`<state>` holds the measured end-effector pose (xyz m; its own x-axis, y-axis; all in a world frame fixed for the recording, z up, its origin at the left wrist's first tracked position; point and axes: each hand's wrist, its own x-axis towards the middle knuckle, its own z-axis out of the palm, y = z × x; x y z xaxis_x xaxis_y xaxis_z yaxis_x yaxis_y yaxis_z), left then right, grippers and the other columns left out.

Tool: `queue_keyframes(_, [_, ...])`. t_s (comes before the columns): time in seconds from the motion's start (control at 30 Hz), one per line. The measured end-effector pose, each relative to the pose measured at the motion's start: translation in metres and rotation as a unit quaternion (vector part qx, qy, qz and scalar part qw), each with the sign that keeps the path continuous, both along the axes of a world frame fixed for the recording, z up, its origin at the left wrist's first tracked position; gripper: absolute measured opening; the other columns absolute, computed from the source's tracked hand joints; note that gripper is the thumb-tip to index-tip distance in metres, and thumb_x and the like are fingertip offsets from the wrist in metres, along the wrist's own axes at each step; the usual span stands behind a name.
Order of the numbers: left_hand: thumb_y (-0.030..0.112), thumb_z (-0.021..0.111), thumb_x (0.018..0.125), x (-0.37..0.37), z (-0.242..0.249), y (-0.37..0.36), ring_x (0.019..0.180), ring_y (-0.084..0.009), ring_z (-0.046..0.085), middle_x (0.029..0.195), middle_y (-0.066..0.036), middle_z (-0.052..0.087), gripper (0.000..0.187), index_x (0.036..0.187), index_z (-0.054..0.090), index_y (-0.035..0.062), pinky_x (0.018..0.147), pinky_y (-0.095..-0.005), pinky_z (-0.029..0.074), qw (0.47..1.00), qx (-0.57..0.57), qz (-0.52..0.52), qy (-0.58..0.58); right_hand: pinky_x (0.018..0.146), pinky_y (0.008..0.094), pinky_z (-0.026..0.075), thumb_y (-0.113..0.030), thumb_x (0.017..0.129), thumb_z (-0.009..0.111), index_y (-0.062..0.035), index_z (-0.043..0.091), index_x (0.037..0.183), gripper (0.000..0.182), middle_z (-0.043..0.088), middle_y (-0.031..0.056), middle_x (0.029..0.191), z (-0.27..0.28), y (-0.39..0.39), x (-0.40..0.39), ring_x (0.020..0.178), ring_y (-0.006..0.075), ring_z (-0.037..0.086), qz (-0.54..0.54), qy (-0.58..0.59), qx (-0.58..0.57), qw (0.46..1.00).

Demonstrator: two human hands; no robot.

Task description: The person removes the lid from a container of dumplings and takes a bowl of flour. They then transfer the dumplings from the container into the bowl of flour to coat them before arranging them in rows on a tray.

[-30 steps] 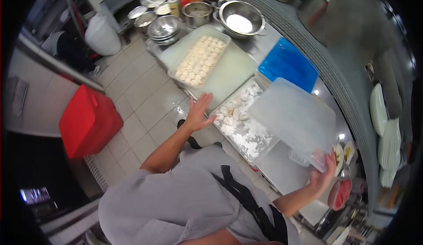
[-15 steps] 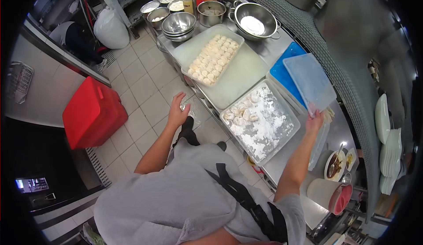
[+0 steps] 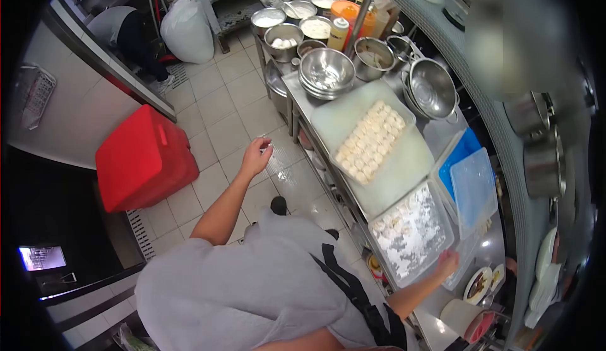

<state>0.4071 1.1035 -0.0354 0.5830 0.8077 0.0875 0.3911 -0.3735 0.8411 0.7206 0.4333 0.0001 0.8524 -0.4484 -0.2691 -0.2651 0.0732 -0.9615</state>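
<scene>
My left hand (image 3: 257,156) hangs over the tiled floor, away from the counter, its fingers loosely bent with the thumb apart and nothing in it. My right hand (image 3: 447,263) is closed beside the right edge of a floured plastic tray (image 3: 413,234); whether it grips anything is hidden. Several pale dumplings lie at the left of that tray, among loose flour. Beyond it, a second tray (image 3: 328,112) holds tight rows of dumplings (image 3: 371,141) on a pale cutting board (image 3: 404,177). A translucent lid (image 3: 473,187) lies tilted over a blue lid (image 3: 466,152).
Stacked steel bowls (image 3: 326,71), a colander (image 3: 433,89) and ingredient pots (image 3: 283,40) stand at the counter's far end. A plate of food (image 3: 477,285) and a white tub (image 3: 457,316) are near right. A red bin (image 3: 145,161) stands left; another person (image 3: 129,35) bends behind.
My right hand has let go of the translucent lid and moved down towards the floured tray's edge. The fingers of my left hand have curled in. The view has swung left.
</scene>
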Motion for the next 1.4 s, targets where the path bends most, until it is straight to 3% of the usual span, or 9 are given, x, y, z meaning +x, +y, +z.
queue_keyframes(0.17, [0.022,0.062,0.085,0.039,0.002,0.076,0.081,-0.0278,0.068,0.093,-0.015,0.069,0.027,0.101,0.067,0.0014,0.074,-0.0372,0.053,0.991,-0.077,-0.074,0.076,0.083,0.0324,0.049,-0.023,0.092,0.058,-0.0049,0.047,0.133,0.045,0.06,0.0153,0.117,0.058,0.114,-0.084,0.099,0.0247,0.061,0.039,-0.003,0.034,0.999])
queue_keyframes(0.27, [0.026,0.061,0.085,0.08,0.003,0.124,0.083,-0.0287,0.067,0.093,-0.017,0.069,0.03,0.1,0.067,0.002,0.075,-0.0369,0.053,0.986,-0.026,-0.106,0.129,0.082,0.0323,0.049,-0.023,0.096,0.055,-0.0034,0.049,0.13,0.04,0.063,0.0115,0.108,0.062,0.171,-0.084,0.096,0.0191,0.061,0.173,0.009,0.021,0.985])
queue_keyframes(0.57, [0.029,0.057,0.084,0.185,0.036,0.328,0.091,-0.0333,0.065,0.097,-0.017,0.069,0.031,0.097,0.067,0.0039,0.081,-0.0398,0.051,0.995,0.077,0.028,0.063,0.064,0.0261,0.047,-0.034,0.099,0.049,0.0002,0.056,0.123,0.042,0.061,0.0044,0.095,0.014,0.352,-0.053,0.08,0.012,0.058,0.42,0.091,-0.151,0.89])
queue_keyframes(0.67, [0.036,0.055,0.084,0.209,0.018,0.407,0.095,-0.0352,0.064,0.1,-0.018,0.068,0.037,0.097,0.068,0.0045,0.085,-0.0418,0.049,0.993,0.027,0.088,0.068,0.068,0.026,0.047,-0.033,0.1,0.047,0.0002,0.057,0.121,0.04,0.061,0.004,0.094,-0.013,0.361,-0.061,0.08,0.0124,0.056,0.4,-0.011,-0.27,0.876])
queue_keyframes(0.77, [0.041,0.053,0.084,0.237,0.001,0.474,0.099,-0.0374,0.063,0.102,-0.021,0.067,0.045,0.098,0.068,0.0018,0.09,-0.0433,0.047,0.979,0.005,0.155,0.13,0.074,0.0275,0.048,-0.032,0.1,0.046,-0.0003,0.056,0.124,0.04,0.061,0.0068,0.101,-0.016,0.384,-0.078,0.088,0.0152,0.056,0.26,-0.008,-0.17,0.95])
queue_keyframes(0.8, [0.042,0.053,0.084,0.248,-0.016,0.499,0.1,-0.0382,0.062,0.103,-0.023,0.066,0.048,0.098,0.068,-0.0008,0.092,-0.0434,0.046,0.969,-0.05,0.167,0.174,0.094,0.034,0.046,-0.031,0.101,0.043,0.0066,0.053,0.124,0.045,0.06,0.0156,0.117,-0.01,0.394,-0.083,0.108,0.0236,0.057,0.219,0.014,-0.142,0.965])
queue_keyframes(1.0, [0.032,0.054,0.083,0.273,-0.029,0.519,0.097,-0.0397,0.063,0.098,-0.026,0.066,0.042,0.093,0.067,-0.007,0.088,-0.044,0.049,0.936,-0.235,0.242,0.105,0.089,0.0344,0.047,-0.034,0.101,0.044,0.0027,0.051,0.129,0.047,0.059,0.0141,0.117,0.013,0.416,-0.093,0.108,0.0246,0.056,0.151,0.063,-0.132,0.978])
queue_keyframes(1.27, [0.015,0.055,0.077,0.234,0.018,0.5,0.09,-0.0419,0.06,0.096,-0.026,0.063,0.026,0.089,0.065,-0.0055,0.084,-0.0446,0.047,0.964,0.149,0.218,0.038,0.082,0.0303,0.047,-0.037,0.1,0.045,-0.0007,0.052,0.128,0.046,0.059,0.0097,0.109,0.009,0.418,-0.087,0.096,0.0199,0.057,0.137,0.045,-0.143,0.979])
queue_keyframes(1.4, [0.014,0.055,0.078,0.218,0.017,0.515,0.095,-0.0408,0.058,0.101,-0.025,0.062,0.026,0.09,0.065,-0.0067,0.086,-0.0433,0.046,0.96,0.18,0.198,-0.085,0.084,0.0319,0.046,-0.034,0.1,0.045,0.0002,0.053,0.127,0.044,0.059,0.0097,0.111,0.009,0.416,-0.088,0.1,0.0201,0.056,0.141,0.069,-0.122,0.98])
